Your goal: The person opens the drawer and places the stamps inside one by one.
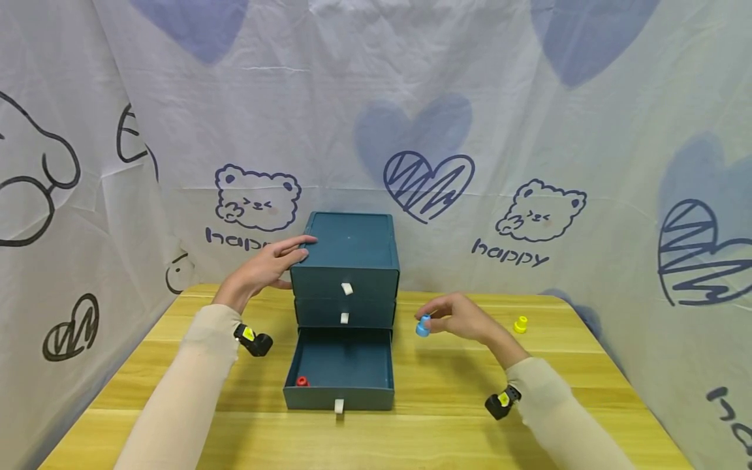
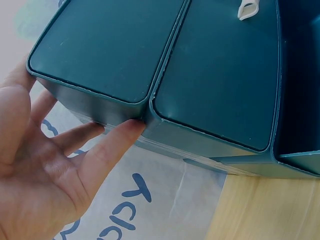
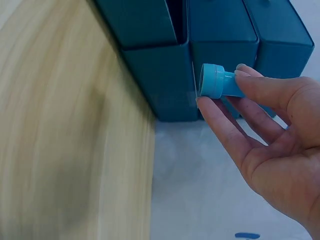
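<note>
My right hand [image 1: 461, 318] pinches a small blue stamp [image 1: 423, 326] between thumb and fingers, above the table to the right of the drawer cabinet. In the right wrist view the stamp [image 3: 215, 81] lies sideways, its wide round end away from the palm. My left hand [image 1: 266, 266] rests against the upper left side of the dark teal drawer cabinet [image 1: 352, 241], fingers extended. In the left wrist view its fingertips touch the cabinet's side near a seam. The bottom drawer [image 1: 346, 369] is pulled out; a red stamp [image 1: 302, 381] sits in its front left corner.
A yellow stamp [image 1: 520, 324] stands on the wooden table [image 1: 458, 418] at the right, behind my right forearm. The two upper drawers [image 1: 320, 285] are closed, each with a white pull tab [image 1: 347, 288]. A printed cloth [image 1: 329, 130] hangs behind the table and along its sides.
</note>
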Tool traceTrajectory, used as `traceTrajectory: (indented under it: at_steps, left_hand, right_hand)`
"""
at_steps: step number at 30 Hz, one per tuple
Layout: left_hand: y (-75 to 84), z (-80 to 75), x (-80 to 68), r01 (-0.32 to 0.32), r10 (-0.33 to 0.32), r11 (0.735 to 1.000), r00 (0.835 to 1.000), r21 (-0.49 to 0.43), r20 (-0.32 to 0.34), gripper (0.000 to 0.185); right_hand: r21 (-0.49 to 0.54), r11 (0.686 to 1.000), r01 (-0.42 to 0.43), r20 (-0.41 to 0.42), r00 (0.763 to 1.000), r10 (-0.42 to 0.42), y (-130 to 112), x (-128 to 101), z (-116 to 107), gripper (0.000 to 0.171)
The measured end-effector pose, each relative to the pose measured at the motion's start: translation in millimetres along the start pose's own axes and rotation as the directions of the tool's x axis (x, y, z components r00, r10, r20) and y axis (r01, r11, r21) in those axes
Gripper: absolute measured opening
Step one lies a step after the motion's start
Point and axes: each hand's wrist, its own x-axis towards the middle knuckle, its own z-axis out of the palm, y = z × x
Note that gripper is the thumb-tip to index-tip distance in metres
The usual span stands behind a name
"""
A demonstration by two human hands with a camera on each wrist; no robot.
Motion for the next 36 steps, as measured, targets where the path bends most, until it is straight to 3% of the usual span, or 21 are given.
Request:
traceTrajectory:
  at_steps: [18, 36]
  left_hand:
    - [0.0, 0.3, 0.2, 0.001, -0.001, 1.0, 1.0, 0.0, -0.007, 0.052]
    - [-0.8, -0.2, 0.6, -0.002, 0.002, 1.0, 1.0, -0.004, -0.004, 0.052]
  right_hand:
    - [-0.02, 0.992, 0.122, 0.091, 0.989, -0.12, -24.6, 13.4, 26.1, 0.021]
    - [-0.054, 0.984, 0.168, 0.163, 0.974, -0.157, -41.1, 31.0, 50.1, 0.017]
